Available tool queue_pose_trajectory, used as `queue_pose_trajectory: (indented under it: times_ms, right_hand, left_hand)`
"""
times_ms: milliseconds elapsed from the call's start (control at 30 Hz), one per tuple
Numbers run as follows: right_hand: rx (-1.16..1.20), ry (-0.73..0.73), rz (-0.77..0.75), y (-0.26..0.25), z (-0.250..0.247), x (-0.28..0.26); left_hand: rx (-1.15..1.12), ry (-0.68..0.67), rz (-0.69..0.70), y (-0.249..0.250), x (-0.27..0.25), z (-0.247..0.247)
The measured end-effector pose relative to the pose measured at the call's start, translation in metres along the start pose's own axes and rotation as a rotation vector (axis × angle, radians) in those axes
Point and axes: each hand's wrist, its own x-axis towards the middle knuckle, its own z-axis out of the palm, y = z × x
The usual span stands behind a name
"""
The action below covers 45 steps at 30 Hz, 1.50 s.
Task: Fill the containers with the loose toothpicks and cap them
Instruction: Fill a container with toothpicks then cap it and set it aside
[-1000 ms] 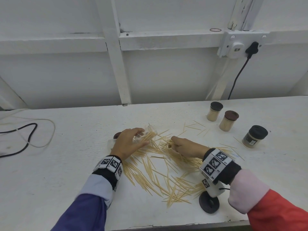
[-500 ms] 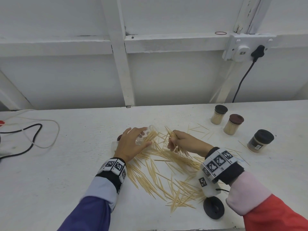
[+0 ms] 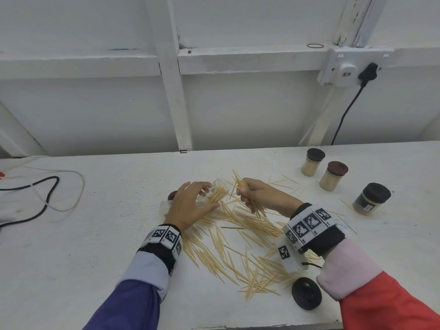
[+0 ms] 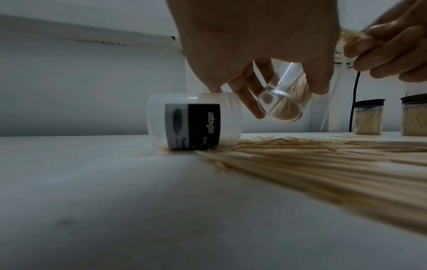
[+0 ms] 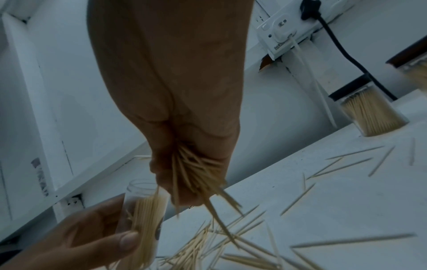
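Since 1 s ago my right hand [image 3: 260,195] has come up off the pile w/ a bundle of toothpicks [image 3: 247,195] clenched in the fist; before, it was pressed down on the pile. Left hand [image 3: 190,206] hasn't shifted much, fingers & thumb curled round the clear container [image 3: 215,192], tilted w/ mouth toward 1 o'clock. Bundle sits just beside that mouth, at its 3 o'clock, not inside yet. Bundle tips fan out above & below my fist.

Container is see-through, roughly half full of pale sticks, no cap on. Second container [image 4: 194,121] w/ black-grey label lies on its side just at 9 o'clock of the held one, touching my left fingers. Loose toothpicks [image 3: 238,246] spread from between my hands toward 6 o'clock. Dark cap [image 3: 306,296] lies at 5 o'clock of the pile, near my right sleeve.

Three capped jars [image 3: 333,176] stand at 2–3 o'clock, well apart from my hands. White tabletop [image 3: 95,258], white panelled wall, socket w/ black plug [image 3: 367,72] at 1 o'clock, cables [image 3: 45,194] at 9 o'clock.
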Motion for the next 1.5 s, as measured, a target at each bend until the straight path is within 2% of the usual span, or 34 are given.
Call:
queue_pose_trajectory:
  times_ms: [133, 300, 467, 567, 667, 800, 900, 1233, 1500]
  right_hand:
    - [-0.003, 0.022, 0.008, -0.001, -0.001, 0.002]
    - [0.092, 0.05, -0.12, -0.01, -0.003, 0.005]
    - [0.054, -0.009, -0.107, -0.008, 0.006, 0.011]
    - [0.051, 0.042, -0.134, -0.007, 0.01, 0.012]
    - [0.226, 0.184, -0.203, -0.012, 0.01, 0.013]
    - [0.55, 0.283, -0.299, -0.022, 0.015, 0.024]
    - [0.689, 0.337, -0.314, -0.025, 0.027, 0.032]
    - [0.564, 0.537, -0.331, -0.021, 0.065, 0.048]
    - [0.402, 0.536, -0.311, -0.012, 0.073, 0.044]
  left_hand:
    - [-0.028, -0.03, -0.036, 0.002, 0.001, -0.001]
    - [-0.039, -0.051, -0.038, 0.004, 0.0, -0.002]
    - [-0.067, -0.07, -0.014, 0.004, 0.0, -0.002]
    - [-0.064, -0.079, -0.011, 0.005, -0.001, -0.002]
    - [-0.07, -0.091, -0.012, 0.006, -0.001, -0.003]
    - [-0.071, -0.09, 0.002, 0.006, 0.0, -0.002]
    - [-0.08, -0.09, 0.019, 0.007, -0.001, -0.002]
    - [-0.074, -0.078, 0.018, 0.007, -0.001, -0.003]
    - [-0.104, -0.042, -0.025, 0.009, -0.002, -0.003]
